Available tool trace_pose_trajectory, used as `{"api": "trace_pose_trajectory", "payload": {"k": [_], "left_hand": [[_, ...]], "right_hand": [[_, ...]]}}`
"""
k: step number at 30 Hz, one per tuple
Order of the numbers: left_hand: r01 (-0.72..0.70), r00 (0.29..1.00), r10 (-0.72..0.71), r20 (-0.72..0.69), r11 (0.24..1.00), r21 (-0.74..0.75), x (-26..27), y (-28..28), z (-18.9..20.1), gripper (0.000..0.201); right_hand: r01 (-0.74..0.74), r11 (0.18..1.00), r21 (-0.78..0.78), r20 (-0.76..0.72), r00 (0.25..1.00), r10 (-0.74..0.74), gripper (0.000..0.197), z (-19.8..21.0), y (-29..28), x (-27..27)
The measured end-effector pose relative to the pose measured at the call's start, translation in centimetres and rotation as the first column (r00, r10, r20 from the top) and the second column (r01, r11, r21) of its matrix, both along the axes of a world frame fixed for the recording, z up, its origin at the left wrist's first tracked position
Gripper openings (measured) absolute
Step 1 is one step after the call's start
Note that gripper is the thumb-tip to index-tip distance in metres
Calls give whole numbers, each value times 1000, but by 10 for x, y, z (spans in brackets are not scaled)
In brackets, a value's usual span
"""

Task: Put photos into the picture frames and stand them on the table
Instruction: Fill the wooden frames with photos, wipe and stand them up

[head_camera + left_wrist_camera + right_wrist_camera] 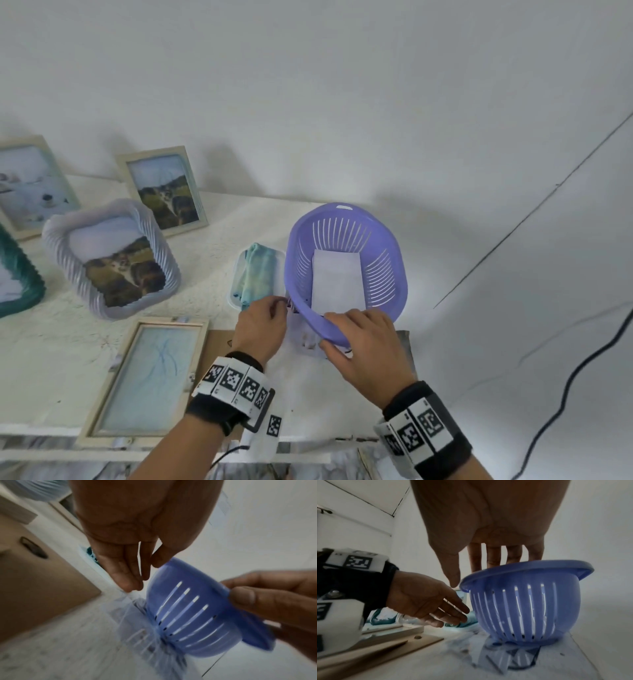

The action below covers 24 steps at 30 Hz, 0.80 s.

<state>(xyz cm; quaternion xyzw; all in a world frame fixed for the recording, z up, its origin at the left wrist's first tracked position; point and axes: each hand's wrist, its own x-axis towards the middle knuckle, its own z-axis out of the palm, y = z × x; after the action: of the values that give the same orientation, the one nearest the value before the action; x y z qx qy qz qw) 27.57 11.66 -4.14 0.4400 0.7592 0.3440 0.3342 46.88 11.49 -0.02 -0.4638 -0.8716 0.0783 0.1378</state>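
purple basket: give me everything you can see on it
The purple basket looks like moulded plastic: oval, with a broad rim, slotted walls and a handle hole at its far end. It sits upright near the table's right end. The right hand grips its near rim, fingers over the lip, thumb outside. The left hand hovers by its left side; contact is unclear. A stack of white sheets lies inside. A small tray with a teal cloth sits just left.

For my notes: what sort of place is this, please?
Probably a plain indoor room with a worktable against a white wall: framed photos stand on the table, beside a purple basket.
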Motion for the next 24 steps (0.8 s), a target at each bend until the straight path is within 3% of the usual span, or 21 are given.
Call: {"api": "trace_pose_trajectory", "payload": {"k": [2, 4, 7, 11, 14, 17, 20, 22, 24], "left_hand": [[-83, 967, 65, 245, 994, 65, -1, -1, 7, 20], [-114, 920, 74, 386, 990, 82, -1, -1, 16, 18], [-105, 896, 46, 442, 988, 111, -1, 2, 21, 23], [-95, 880, 24, 474, 988, 126, -1, 4, 22, 26], [-90, 873, 12, 487, 987, 136, -3, 4, 21, 28], [-75, 886, 0, 463, 987, 143, -3, 3, 20, 31], [-67, 900, -1, 436, 988, 141, -4, 4, 19, 34], [-62, 904, -2, 427, 989, 137, -5, 4, 18, 36], [-53, 908, -8, 419, 989, 135, -6, 4, 19, 36]], "right_hand": [[-9, 995, -99, -64, 998, 3, 35, 13, 8, 1], [1, 973, -229, -102, 995, -25, 37, 31, 24, 0], [14, 971, -240, -55, 998, -28, 38, 61, 63, -8], [89, 960, -265, 235, 972, -26, 44, 78, 124, -34], [148, 945, -293, 457, 889, 3, 48, 65, 159, -58], [139, 943, -302, 587, 807, 69, 48, 46, 171, -76], [63, 964, -256, 761, 629, 161, 43, 42, 165, -84], [17, 966, -259, 813, 544, 209, 34, 49, 158, -85], [28, 970, -243, 839, 507, 196, 33, 51, 155, -85]]}}
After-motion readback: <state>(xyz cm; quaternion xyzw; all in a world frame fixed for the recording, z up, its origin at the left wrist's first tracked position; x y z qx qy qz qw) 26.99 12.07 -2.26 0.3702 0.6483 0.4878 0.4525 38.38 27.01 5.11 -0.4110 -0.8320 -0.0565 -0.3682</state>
